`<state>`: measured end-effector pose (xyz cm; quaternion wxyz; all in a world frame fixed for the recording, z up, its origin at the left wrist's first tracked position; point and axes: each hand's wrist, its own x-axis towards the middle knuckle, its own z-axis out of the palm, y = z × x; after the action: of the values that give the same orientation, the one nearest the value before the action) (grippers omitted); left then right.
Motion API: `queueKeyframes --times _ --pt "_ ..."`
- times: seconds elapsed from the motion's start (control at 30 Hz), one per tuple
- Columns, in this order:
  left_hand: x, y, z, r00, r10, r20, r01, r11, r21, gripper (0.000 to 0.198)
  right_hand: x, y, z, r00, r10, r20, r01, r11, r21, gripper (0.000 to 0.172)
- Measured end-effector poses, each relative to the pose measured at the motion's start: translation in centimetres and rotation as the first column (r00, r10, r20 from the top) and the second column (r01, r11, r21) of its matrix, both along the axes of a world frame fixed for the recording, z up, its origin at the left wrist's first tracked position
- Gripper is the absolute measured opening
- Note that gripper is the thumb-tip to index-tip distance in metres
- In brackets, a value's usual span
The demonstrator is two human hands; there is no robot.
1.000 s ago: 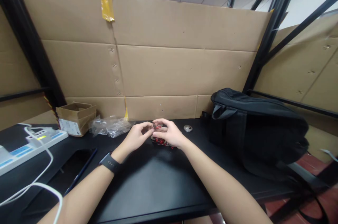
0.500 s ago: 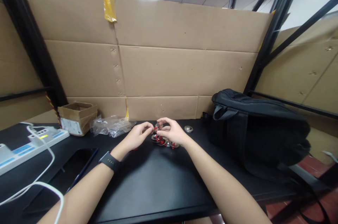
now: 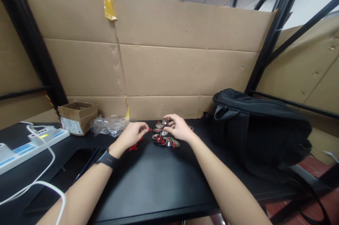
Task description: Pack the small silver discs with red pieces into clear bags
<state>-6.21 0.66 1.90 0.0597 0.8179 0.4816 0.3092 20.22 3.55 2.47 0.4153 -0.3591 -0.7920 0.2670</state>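
My left hand (image 3: pixel 135 135) pinches a small red cord (image 3: pixel 149 129) between thumb and fingertips, just above the table. Below that hand lies a little heap of loose red cords (image 3: pixel 134 147). To the right, my right hand (image 3: pixel 179 128) grips a shiny metal finger cymbal (image 3: pixel 165 122), partly covered by the fingers. Several more finger cymbals (image 3: pixel 161 141) with red cords lie overlapping in front of it. Another metal cymbal (image 3: pixel 191 128) shows partly behind the right hand.
A black backpack (image 3: pixel 259 133) stands at the right. On the left are an open cardboard box (image 3: pixel 78 116), crumpled clear plastic (image 3: pixel 109 125), a white power strip (image 3: pixel 29 151) with cables and a dark phone or tablet (image 3: pixel 70 170). A cardboard panel (image 3: pixel 164 69) closes off the back.
My hands have drawn apart: the left went left with the red cord, the right moved slightly right and up with the cymbal. More loose red cords now show below the left hand.
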Motion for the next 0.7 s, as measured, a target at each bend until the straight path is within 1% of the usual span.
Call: queueKeyframes --times 0.03,0.07,0.1,0.13,0.17,0.23,0.33,0.4,0.47,0.57,0.63,0.7 --pt "-0.8 0.3 -0.1 0.999 0.012 -0.050 -0.013 1.000 -0.014 0.022 1.3 0.7 0.3 0.990 -0.110 0.087 0.103 0.992 0.076 0.043" --pt "-1.6 0.6 -0.3 0.996 0.015 -0.093 -0.018 0.999 -0.032 0.020 2.8 1.3 0.5 0.957 -0.231 0.176 0.207 0.968 0.143 0.043" --pt "-2.3 0.9 -0.5 0.992 0.011 -0.129 -0.018 0.999 -0.051 0.018 4.2 2.0 0.6 0.909 -0.314 0.274 0.273 0.945 0.177 0.041" --pt "-2.8 1.1 -0.7 0.987 0.004 -0.158 -0.015 0.998 -0.068 0.017 5.6 2.6 0.6 0.854 -0.381 0.353 0.337 0.924 0.183 0.038" --pt "-3.2 1.3 -0.9 0.984 -0.002 -0.180 -0.012 0.997 -0.077 0.017 6.9 3.1 0.5 0.797 -0.411 0.442 0.385 0.910 0.151 0.037" --pt "-3.4 1.4 -1.1 0.979 -0.009 -0.205 -0.006 0.997 -0.073 0.017 8.9 3.8 -0.1 0.716 -0.430 0.550 0.473 0.878 0.071 0.036" --pt "-2.2 1.3 -1.6 0.982 -0.043 -0.184 0.040 0.999 -0.020 0.022 10.1 4.4 -1.1 0.689 -0.421 0.591 0.510 0.860 0.017 0.037" --pt "-0.6 1.1 -2.1 0.980 -0.088 -0.178 0.091 0.996 0.010 0.028 10.3 4.5 -1.6 0.691 -0.409 0.597 0.507 0.862 0.003 0.037" --pt "1.0 0.8 -2.6 0.972 -0.108 -0.207 0.116 0.993 0.027 0.030 10.3 4.6 -1.9 0.695 -0.393 0.602 0.497 0.867 -0.009 0.037" --pt "2.8 0.2 -2.9 0.962 -0.073 -0.262 0.089 0.995 0.051 0.029 10.4 4.8 -1.9 0.711 -0.359 0.605 0.467 0.884 -0.024 0.035" --pt "3.5 -0.2 -2.8 0.958 -0.044 -0.282 0.064 0.996 0.060 0.027 10.6 4.8 -1.8 0.720 -0.347 0.601 0.450 0.893 -0.023 0.032" --pt "3.8 -0.5 -2.4 0.957 -0.030 -0.288 0.048 0.997 0.052 0.021 10.6 4.9 -1.6 0.724 -0.363 0.587 0.448 0.894 0.000 0.031"
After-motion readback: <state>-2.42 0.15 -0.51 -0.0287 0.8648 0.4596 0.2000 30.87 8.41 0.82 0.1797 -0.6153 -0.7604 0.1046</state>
